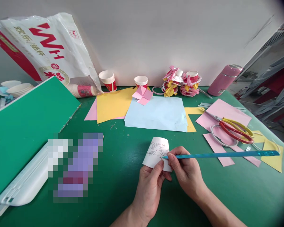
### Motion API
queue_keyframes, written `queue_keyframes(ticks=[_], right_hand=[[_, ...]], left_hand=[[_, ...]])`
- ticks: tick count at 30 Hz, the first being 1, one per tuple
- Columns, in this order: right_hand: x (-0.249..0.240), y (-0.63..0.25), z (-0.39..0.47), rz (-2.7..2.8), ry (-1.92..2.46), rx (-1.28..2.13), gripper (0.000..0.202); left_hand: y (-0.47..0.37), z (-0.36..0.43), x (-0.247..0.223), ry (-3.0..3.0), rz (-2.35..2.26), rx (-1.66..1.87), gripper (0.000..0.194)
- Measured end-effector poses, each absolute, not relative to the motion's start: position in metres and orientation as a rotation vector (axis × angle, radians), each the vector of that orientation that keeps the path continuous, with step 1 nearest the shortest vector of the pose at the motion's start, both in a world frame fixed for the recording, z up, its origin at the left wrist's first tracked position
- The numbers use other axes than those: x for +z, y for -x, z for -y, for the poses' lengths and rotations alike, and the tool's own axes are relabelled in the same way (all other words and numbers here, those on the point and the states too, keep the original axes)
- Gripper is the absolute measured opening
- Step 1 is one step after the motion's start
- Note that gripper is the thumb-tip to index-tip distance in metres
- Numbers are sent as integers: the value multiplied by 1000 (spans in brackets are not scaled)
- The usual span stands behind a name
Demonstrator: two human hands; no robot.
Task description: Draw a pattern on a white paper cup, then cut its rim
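Note:
A white paper cup, its narrow end up, bears leafy sprigs drawn in thin dark lines. Its lower part rests in my left hand, thumb on the front and fingers behind, partly hidden. My right hand pinches a long blue pencil close to its point. That point touches or nearly touches the cup's drawn side, just above my left thumb. The pencil's other end stretches far to the right.
Pale blue paper and yellow paper lie beyond the cup. Scissors rest on pink paper at right. Decorated paper cups and a pink bottle stand at the back. A green board leans at left.

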State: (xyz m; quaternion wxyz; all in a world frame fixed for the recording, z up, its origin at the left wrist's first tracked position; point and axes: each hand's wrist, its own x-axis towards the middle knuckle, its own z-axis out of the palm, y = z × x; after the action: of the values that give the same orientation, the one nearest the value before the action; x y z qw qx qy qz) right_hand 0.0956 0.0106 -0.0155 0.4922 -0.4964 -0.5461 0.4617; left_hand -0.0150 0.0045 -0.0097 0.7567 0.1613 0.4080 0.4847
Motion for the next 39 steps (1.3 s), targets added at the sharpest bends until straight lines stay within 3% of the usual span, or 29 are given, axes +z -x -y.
queue_keyframes(ticks=[39], right_hand=[[-13,-93,-13,1343,1270,1180,16]], left_hand=[[14,-3,-9,-324,-930,1053,19]])
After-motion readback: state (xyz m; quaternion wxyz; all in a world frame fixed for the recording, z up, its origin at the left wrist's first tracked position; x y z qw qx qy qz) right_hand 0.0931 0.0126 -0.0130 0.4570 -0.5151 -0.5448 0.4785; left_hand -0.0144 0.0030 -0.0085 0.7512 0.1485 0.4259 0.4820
